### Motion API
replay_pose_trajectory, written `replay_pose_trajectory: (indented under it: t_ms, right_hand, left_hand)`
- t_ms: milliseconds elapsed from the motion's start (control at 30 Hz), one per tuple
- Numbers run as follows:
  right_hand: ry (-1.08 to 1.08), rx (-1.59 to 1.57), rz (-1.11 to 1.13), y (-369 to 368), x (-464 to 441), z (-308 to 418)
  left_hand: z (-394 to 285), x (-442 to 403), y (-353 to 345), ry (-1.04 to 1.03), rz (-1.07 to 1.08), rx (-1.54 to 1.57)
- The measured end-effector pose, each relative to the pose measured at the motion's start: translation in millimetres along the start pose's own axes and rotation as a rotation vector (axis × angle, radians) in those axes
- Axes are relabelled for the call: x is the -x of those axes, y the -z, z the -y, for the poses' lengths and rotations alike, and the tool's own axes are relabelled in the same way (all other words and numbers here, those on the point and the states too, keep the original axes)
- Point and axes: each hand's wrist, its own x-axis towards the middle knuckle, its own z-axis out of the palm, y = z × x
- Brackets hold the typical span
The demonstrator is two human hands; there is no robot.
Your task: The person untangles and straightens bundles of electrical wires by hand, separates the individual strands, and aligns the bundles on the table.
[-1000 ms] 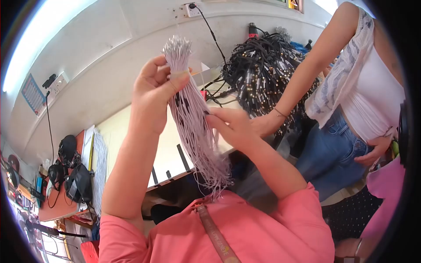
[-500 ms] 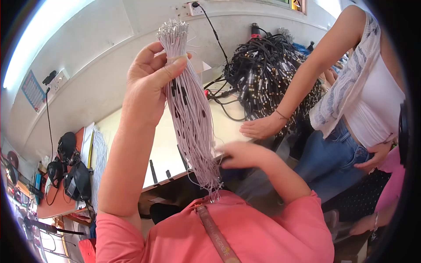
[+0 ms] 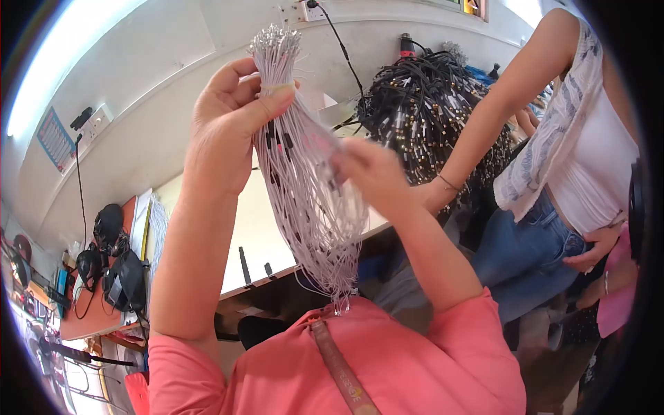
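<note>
My left hand [image 3: 238, 104] is closed around the upper part of a bundle of thin pale grey wires [image 3: 304, 228]. Shiny metal ends fan out above that grip, and short black sleeves show along the strands. The lower ends hang down near my chest. On the right side of the bundle, my right hand [image 3: 373, 173] is curled at some strands that bow outwards. Its fingertips are blurred and partly hidden among them.
A large heap of black cables [image 3: 429, 111] with metal tips lies at the back right. A co-worker's arm [image 3: 498, 117] reaches beside it. The pale tabletop [image 3: 256, 228] is behind the bundle. Black bags [image 3: 124, 280] sit on the left table. A wall socket [image 3: 97, 124] is at left.
My right hand has moved up from the bundle's lower end to its middle. The strands have spread out to the right. My left hand keeps its hold.
</note>
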Motion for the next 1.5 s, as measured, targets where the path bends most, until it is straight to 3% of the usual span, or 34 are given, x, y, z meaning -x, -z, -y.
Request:
replay_pose_trajectory:
  t_ms: [33, 167, 200, 233, 300, 400, 500, 567, 633, 733, 833, 867, 900, 967, 1000, 1100, 1133, 1233, 1300, 1367, 1500]
  right_hand:
    - [0.005, 0.068, 0.071, -4, 1, -3]
    - [-0.069, -0.227, 0.047, 0, 7, -32]
    - [-0.155, -0.075, 0.134, -1, 14, -36]
    - [-0.094, 0.165, 0.167, -6, 25, -34]
    - [-0.208, 0.199, 0.383, -15, 48, -63]
    - [-0.25, 0.247, 0.479, -7, 60, -79]
    - [-0.27, 0.686, 0.594, 16, 58, -55]
    - [-0.158, 0.654, 0.306, 25, 45, -32]
    - [0.157, 0.227, -0.054, 16, 21, -17]
    - [0.169, -0.036, -0.037, -9, 4, 7]
    - [-0.041, -0.246, 0.082, -22, 5, -9]
    - [0.016, -0.032, 0.006, -11, 6, -1]
    - [-0.09, -0.146, -0.058, -4, 5, 7]
    - [0.016, -0.229, -0.142, 15, -3, 3]
    - [-0.043, -0.303, -0.17, 11, -2, 15]
    - [-0.055, -0.127, 0.08, -1, 2, -6]
    - [0.067, 0.06, 0.03, 3, 3, -4]
    - [-0.141, -0.38, -0.087, 10, 3, 13]
    - [-0.212, -0.059, 0.106, 12, 6, 7]
    - [-0.273, -0.122, 0.193, 4, 11, -8]
    - [-0.125, 0.005, 0.233, -8, 31, -32]
  left_hand:
    - [2, 0, 0, -0.002, 0.002, 0.006]
    - [3, -2, 1, -0.048, -0.033, 0.07]
    - [1, -2, 3, -0.053, -0.032, 0.099]
    - [-2, -5, 4, -0.058, -0.027, 0.127]
    - [-6, -11, 7, -0.085, -0.022, 0.169]
    - [-10, -14, 13, -0.12, -0.056, 0.19]
    - [-6, -13, 12, -0.087, -0.007, 0.184]
    - [-3, -12, 9, -0.073, 0.041, 0.18]
    - [0, -11, 5, -0.055, 0.08, 0.185]
    - [3, -11, -3, -0.034, 0.109, 0.169]
    - [1, -9, -4, -0.048, 0.095, 0.117]
    - [0, -8, -2, -0.055, 0.085, 0.102]
    - [-1, -6, 1, -0.061, 0.071, 0.088]
    - [-4, -5, 6, -0.065, 0.064, 0.058]
    - [-6, -5, 7, -0.069, 0.065, 0.048]
    - [-1, -10, 13, -0.045, 0.059, 0.064]
    - [-2, -10, 11, -0.05, 0.049, 0.07]
    - [-4, -3, 6, -0.049, 0.025, 0.089]
    - [-5, -5, 4, -0.052, 0.06, 0.11]
    - [-6, -7, 0, -0.047, 0.054, 0.128]
    - [-7, -18, 4, -0.07, 0.043, 0.167]
